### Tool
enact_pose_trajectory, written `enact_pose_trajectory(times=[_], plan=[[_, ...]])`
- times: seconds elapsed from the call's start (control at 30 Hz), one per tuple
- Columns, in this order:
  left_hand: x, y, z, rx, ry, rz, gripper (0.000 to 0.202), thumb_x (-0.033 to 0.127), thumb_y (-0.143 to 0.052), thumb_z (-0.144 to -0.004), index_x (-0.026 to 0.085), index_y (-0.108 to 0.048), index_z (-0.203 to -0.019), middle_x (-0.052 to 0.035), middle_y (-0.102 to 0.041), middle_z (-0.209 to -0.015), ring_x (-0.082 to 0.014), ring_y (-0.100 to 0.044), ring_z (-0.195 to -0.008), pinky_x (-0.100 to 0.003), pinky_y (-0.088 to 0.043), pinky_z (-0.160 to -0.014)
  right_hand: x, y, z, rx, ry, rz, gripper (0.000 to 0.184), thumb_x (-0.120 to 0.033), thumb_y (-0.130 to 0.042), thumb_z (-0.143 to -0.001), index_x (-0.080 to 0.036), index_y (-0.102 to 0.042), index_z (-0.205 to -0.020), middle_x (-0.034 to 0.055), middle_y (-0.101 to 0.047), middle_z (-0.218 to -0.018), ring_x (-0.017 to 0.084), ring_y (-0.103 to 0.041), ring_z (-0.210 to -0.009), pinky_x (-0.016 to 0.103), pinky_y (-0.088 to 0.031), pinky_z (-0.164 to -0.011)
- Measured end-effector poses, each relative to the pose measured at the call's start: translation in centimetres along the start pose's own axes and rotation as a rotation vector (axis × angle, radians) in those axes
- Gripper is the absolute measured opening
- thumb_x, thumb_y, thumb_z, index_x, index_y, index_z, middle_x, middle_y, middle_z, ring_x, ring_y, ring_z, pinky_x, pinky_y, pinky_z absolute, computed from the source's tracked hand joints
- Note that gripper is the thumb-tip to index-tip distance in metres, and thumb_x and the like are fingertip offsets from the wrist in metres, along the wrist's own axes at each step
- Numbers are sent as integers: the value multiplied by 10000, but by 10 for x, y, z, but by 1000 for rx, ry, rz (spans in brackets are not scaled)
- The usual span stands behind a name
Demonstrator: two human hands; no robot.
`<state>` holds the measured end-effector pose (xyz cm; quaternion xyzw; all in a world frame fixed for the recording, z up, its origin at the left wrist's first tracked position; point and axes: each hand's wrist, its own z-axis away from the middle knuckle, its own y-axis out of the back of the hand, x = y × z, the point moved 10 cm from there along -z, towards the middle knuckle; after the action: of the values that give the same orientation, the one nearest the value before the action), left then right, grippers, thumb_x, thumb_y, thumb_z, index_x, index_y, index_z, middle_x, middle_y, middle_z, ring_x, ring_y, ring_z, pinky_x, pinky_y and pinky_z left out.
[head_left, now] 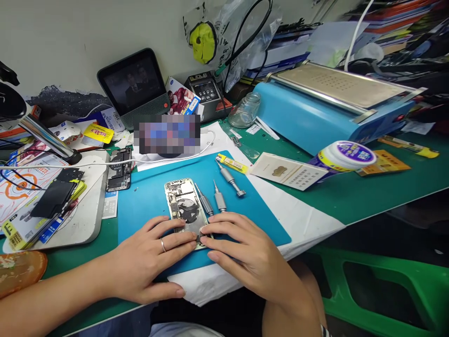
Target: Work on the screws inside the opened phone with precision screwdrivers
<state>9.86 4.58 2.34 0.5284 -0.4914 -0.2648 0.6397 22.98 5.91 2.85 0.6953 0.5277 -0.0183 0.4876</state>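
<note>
An opened smartphone [189,206], its inside facing up, lies on a blue work mat [150,196]. My left hand [150,252], a ring on one finger, lies over the phone's lower left part with fingers stretched out and thumb apart. From the right, my right hand [245,252] touches the phone's lower end with extended fingertips, which hide the part beneath. Neither hand is wrapped around anything. Beside the phone lie a precision screwdriver [205,201], a second screwdriver [220,197] and a third screwdriver [231,179].
Another opened phone [119,169] lies left of the mat, near a lamp stand [52,140] and a white cable [70,164]. Behind stand a display screen [133,84] and a glass jar [244,110]. At right are a blue heating-plate machine [301,112], a white tub [345,155] and a green stool [389,285].
</note>
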Motion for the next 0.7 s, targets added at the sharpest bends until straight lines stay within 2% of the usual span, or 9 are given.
enact_pose_trajectory(times=[0.13, 0.27, 0.37, 0.47, 0.57, 0.63, 0.7], plan=[[4, 7, 2, 89, -39, 24, 597, 504, -576, -1035, 117, -475, -1478, -163, -603, -1436, -356, -485, -1357, -533, -370, -1149, 0, 0, 0, -1, -1, -4, 130, -210, -633, -999, -201, -746, -1062, 59, -772, -1093, 247, -652, -1118, 433, -559, -920], [8, 15, 5, 179, -62, 44, 482, 443, -563, -1050, 127, -543, -1414, -135, -659, -1161, -272, -577, -1029, -429, -462, -907, 0, 2, 0, 13, -1, -1, 123, -228, -642, -996, -195, -748, -1048, 66, -776, -1096, 252, -661, -1110, 437, -555, -908], [7, 13, 5, 171, -59, 21, 457, 428, -562, -1049, 127, -560, -1392, -103, -643, -1028, -239, -537, -871, -386, -422, -773, 1, 2, 1, 16, -7, -7, 133, -234, -639, -998, -189, -752, -1053, 72, -777, -1101, 251, -664, -1116, 437, -551, -920], [7, 11, 4, 148, -54, 1, 473, 435, -545, -1055, 120, -547, -1408, -95, -633, -992, -229, -497, -813, -375, -389, -731, 1, 3, 1, 10, -8, -6, 141, -234, -639, -997, -189, -759, -1057, 76, -776, -1110, 250, -662, -1116, 435, -550, -924], [5, 7, 3, 119, -37, -28, 547, 490, -510, -1065, 120, -506, -1469, -116, -635, -1067, -250, -520, -880, -394, -399, -789, 0, 3, 1, 14, -4, 1, 145, -226, -636, -997, -192, -769, -1043, 79, -774, -1109, 252, -661, -1114, 437, -553, -920], [5, 5, 3, 101, -28, -58, 625, 554, -494, -1060, 126, -465, -1515, -159, -617, -1242, -305, -541, -1078, -438, -397, -923, 0, 3, 0, 16, -4, 6, 151, -220, -633, -997, -193, -776, -1039, 81, -775, -1106, 254, -662, -1114, 440, -556, -919], [5, 3, 3, 82, -27, -88, 697, 612, -488, -1047, 128, -429, -1546, -183, -563, -1401, -352, -482, -1271, -480, -334, -1062, 0, 3, 0, 14, 0, 10, 153, -217, -634, -996, -194, -779, -1039, 80, -777, -1104, 254, -663, -1114, 440, -559, -915]])
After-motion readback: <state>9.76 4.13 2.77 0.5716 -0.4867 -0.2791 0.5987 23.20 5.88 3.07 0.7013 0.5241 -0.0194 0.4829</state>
